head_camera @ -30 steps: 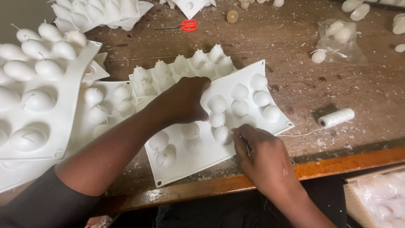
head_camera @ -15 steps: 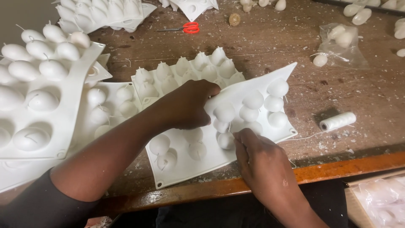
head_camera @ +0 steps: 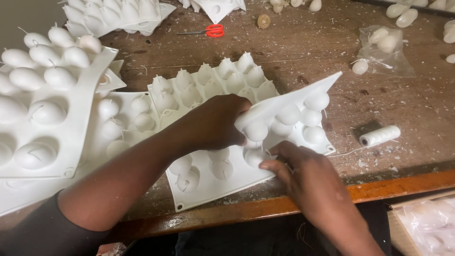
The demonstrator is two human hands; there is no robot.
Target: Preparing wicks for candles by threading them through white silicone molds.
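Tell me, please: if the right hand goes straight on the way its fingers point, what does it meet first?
The right hand already touches the white mold sheet; further on, probably the left hand.

- We see one clear plastic bag [head_camera: 385,50] lying on the far right part of the wooden counter [head_camera: 417,104]. It is crumpled and see-through, and holds a few white egg-shaped pieces.
- One loose white egg-shaped piece [head_camera: 360,67] rests just beside that bag's near left corner, outside it.
- At the lower right corner, below the counter's edge, we make out a shallow tan box [head_camera: 424,225] with clear plastic wrapping over pale white shapes; the contents are too blurred for us to tell more.
- We find no labels, signs or screens anywhere in view.
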